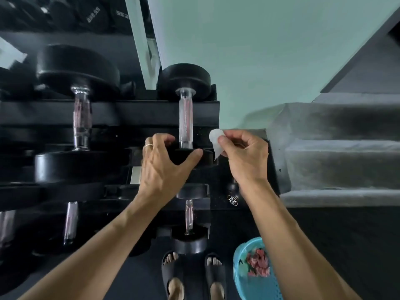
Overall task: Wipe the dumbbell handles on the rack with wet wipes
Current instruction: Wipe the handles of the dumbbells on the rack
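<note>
A small black dumbbell lies on the rack's right end, its knurled chrome handle (186,121) pointing away from me. My left hand (164,167) grips the near black head (190,156) of this dumbbell, thumb on the right side, fingers curled over the left. My right hand (244,152) pinches a folded white wet wipe (216,140) just right of the handle's near end, apart from the metal. A bigger dumbbell's chrome handle (81,120) lies to the left on the same shelf.
The black rack (108,109) holds more dumbbells on a lower shelf (189,217). A blue plastic basket (255,276) with reddish contents stands on the dark floor by my right foot. Grey stairs (335,165) rise on the right. A pale green wall is behind.
</note>
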`<control>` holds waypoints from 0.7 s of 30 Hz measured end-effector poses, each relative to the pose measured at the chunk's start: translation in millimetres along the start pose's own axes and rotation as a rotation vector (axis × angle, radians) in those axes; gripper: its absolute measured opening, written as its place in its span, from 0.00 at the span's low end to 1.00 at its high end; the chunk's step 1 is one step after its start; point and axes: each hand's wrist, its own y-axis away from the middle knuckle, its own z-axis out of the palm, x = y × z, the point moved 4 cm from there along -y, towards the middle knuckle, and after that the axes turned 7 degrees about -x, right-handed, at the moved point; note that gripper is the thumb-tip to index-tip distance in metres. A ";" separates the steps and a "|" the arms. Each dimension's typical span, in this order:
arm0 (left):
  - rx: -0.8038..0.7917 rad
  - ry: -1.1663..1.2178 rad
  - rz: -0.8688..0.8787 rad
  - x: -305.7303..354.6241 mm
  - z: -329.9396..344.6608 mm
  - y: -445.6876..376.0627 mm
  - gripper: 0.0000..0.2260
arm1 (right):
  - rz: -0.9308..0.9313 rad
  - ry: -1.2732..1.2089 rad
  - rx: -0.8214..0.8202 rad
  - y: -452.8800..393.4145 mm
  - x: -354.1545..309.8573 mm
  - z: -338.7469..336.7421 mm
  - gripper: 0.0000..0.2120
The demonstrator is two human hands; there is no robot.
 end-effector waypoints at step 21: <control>0.144 0.018 -0.059 -11.1 17.7 -16.5 0.26 | -0.149 0.079 -0.354 -103.8 9.5 62.8 0.04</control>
